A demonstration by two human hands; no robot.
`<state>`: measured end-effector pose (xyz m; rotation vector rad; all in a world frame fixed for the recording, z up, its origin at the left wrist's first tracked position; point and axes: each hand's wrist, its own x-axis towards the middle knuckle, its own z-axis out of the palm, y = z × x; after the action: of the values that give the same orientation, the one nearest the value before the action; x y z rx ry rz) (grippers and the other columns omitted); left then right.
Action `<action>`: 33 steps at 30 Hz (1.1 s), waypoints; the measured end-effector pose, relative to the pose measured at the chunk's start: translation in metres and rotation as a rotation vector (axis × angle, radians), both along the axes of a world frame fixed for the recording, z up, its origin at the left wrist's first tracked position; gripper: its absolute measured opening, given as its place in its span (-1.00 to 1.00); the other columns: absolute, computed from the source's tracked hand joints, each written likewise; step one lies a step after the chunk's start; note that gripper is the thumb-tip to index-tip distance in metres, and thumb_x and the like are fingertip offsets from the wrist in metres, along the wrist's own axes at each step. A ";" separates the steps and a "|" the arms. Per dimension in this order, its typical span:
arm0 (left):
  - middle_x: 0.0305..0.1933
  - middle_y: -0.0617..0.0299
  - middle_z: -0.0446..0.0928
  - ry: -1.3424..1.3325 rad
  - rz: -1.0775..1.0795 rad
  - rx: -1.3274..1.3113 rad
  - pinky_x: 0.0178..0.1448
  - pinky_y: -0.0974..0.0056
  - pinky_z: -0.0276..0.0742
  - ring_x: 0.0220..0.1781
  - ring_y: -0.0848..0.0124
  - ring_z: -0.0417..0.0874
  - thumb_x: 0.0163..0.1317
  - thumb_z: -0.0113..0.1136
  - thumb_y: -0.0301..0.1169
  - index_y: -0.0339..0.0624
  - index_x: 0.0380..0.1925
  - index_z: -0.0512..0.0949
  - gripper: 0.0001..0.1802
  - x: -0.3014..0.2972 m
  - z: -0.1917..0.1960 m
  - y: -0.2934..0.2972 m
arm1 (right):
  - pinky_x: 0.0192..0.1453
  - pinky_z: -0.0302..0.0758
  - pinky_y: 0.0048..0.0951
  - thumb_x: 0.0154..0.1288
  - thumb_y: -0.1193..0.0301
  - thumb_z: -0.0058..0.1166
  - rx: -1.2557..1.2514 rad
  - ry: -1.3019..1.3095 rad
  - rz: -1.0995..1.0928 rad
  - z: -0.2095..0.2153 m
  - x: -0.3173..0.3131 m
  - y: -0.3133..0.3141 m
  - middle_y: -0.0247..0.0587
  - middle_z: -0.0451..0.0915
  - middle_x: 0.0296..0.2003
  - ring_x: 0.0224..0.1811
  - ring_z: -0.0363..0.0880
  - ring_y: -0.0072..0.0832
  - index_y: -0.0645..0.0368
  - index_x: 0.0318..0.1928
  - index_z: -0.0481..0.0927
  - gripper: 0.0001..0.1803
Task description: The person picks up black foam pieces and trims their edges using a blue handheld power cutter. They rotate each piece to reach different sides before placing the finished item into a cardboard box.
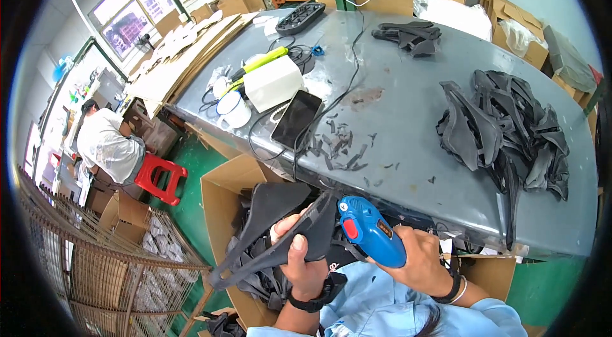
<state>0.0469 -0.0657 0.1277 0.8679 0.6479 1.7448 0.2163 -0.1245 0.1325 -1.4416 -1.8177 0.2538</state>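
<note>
My left hand (305, 270) grips a dark grey, curved, sheet-like piece (312, 229) with long tapering ends, thumb on top and fingers behind it. My right hand (426, 262) is wrapped around a blue handheld power tool (376, 232) with a red button and a small display. The tool's front end meets the right edge of the piece, so its working tip is hidden. Below my left hand, an open cardboard box (220, 193) holds more dark grey pieces (271, 286). Small dark offcuts (341, 146) lie scattered on the grey table (408, 114).
A pile of similar grey pieces (503, 123) covers the table's right side, with a smaller stack (408, 37) farther back. A phone (298, 119), white mug (234, 109), white box (274, 84) and cables lie at left. Another person (108, 143) sits beyond a wire cage (108, 267).
</note>
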 end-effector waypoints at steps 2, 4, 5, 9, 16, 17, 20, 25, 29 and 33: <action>-0.02 -0.16 0.48 0.072 -0.076 -0.050 0.25 0.05 0.37 0.07 0.12 0.51 0.06 0.13 -0.37 -0.36 -0.13 0.40 -0.62 -0.010 0.008 0.005 | -0.47 0.45 -0.30 -0.13 0.30 0.40 -0.021 -0.034 0.003 -0.004 0.004 0.000 -0.14 0.54 -0.59 -0.61 0.56 -0.22 0.32 -0.17 0.43 -0.45; -0.06 -0.12 0.49 0.073 -0.116 -0.150 0.18 0.15 0.42 0.01 0.16 0.53 0.02 0.07 -0.32 -0.38 -0.14 0.43 -0.57 -0.017 0.025 0.008 | -0.43 0.47 -0.30 -0.12 0.24 0.43 -0.041 -0.069 0.010 -0.007 0.006 -0.003 -0.13 0.56 -0.55 -0.58 0.58 -0.21 0.35 -0.17 0.43 -0.40; -0.09 -0.07 0.50 0.093 -0.128 -0.240 0.11 0.21 0.45 -0.04 0.21 0.54 0.01 0.06 -0.25 -0.36 -0.12 0.42 -0.53 -0.020 0.033 0.009 | -0.43 0.46 -0.31 -0.12 0.29 0.41 -0.033 -0.076 0.008 -0.010 0.007 -0.004 -0.14 0.56 -0.57 -0.58 0.58 -0.22 0.35 -0.16 0.43 -0.43; -0.22 0.02 0.49 0.130 -0.140 -0.336 0.02 0.29 0.50 -0.15 0.26 0.56 -0.01 0.07 -0.32 -0.37 -0.16 0.44 -0.58 -0.035 0.055 0.014 | -0.46 0.36 -0.39 -0.13 0.40 0.32 0.015 -0.112 0.023 -0.014 0.007 -0.004 -0.22 0.51 -0.59 -0.59 0.53 -0.33 0.29 -0.15 0.42 -0.50; -0.19 -0.11 0.53 0.227 -0.160 -0.311 -0.01 0.25 0.55 -0.15 0.22 0.60 -0.02 0.05 -0.44 -0.40 -0.20 0.44 -0.65 -0.035 0.062 0.014 | -0.46 0.30 -0.39 -0.18 0.40 0.32 0.017 -0.167 0.041 -0.019 0.006 -0.004 -0.26 0.46 -0.61 -0.60 0.47 -0.36 0.30 -0.15 0.41 -0.48; -0.14 -0.11 0.54 0.257 -0.196 -0.300 0.02 0.27 0.53 -0.12 0.25 0.60 0.02 0.02 -0.49 -0.41 -0.18 0.43 -0.67 -0.036 0.060 0.015 | -0.46 0.30 -0.39 -0.18 0.40 0.32 0.016 -0.171 0.042 -0.020 0.006 -0.004 -0.26 0.45 -0.62 -0.60 0.47 -0.36 0.30 -0.15 0.41 -0.48; -0.09 -0.08 0.55 0.322 -0.262 -0.312 0.06 0.30 0.50 -0.09 0.30 0.59 0.07 -0.03 -0.56 -0.43 -0.16 0.43 -0.70 -0.033 0.060 0.015 | -0.46 0.29 -0.39 -0.18 0.41 0.32 0.022 -0.165 0.044 -0.021 0.007 -0.005 -0.27 0.44 -0.62 -0.61 0.46 -0.36 0.30 -0.15 0.41 -0.48; -0.23 0.15 0.56 0.521 -0.280 -0.385 -0.12 0.42 0.47 -0.22 0.50 0.55 0.09 0.03 -0.57 -0.37 -0.18 0.47 -0.75 -0.031 0.048 0.013 | -0.44 0.30 -0.38 -0.20 0.41 0.33 0.018 -0.180 0.080 -0.021 0.005 -0.009 -0.27 0.43 -0.63 -0.60 0.46 -0.36 0.30 -0.16 0.42 -0.47; -0.28 0.24 0.54 0.419 -0.266 -0.465 -0.18 0.45 0.43 -0.29 0.54 0.52 0.13 0.10 -0.53 -0.34 -0.20 0.48 -0.78 -0.037 0.028 0.015 | -0.42 0.35 -0.35 -0.21 0.39 0.36 -0.001 -0.116 0.078 -0.020 0.003 -0.008 -0.21 0.48 -0.59 -0.57 0.49 -0.29 0.28 -0.15 0.42 -0.45; -0.19 0.15 0.55 0.180 -0.177 -0.744 -0.10 0.24 0.59 -0.19 0.36 0.61 0.19 0.13 -0.45 -0.30 -0.14 0.43 -0.75 -0.085 -0.040 0.020 | -0.43 0.38 -0.28 -0.20 0.35 0.40 -0.048 -0.118 -0.042 -0.028 0.011 -0.004 -0.11 0.51 -0.55 -0.55 0.49 -0.16 0.26 -0.15 0.42 -0.44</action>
<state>-0.0382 -0.0458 0.0881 0.5305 1.1984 1.1303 0.2269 -0.1284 0.1046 -1.5554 -1.8842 0.1958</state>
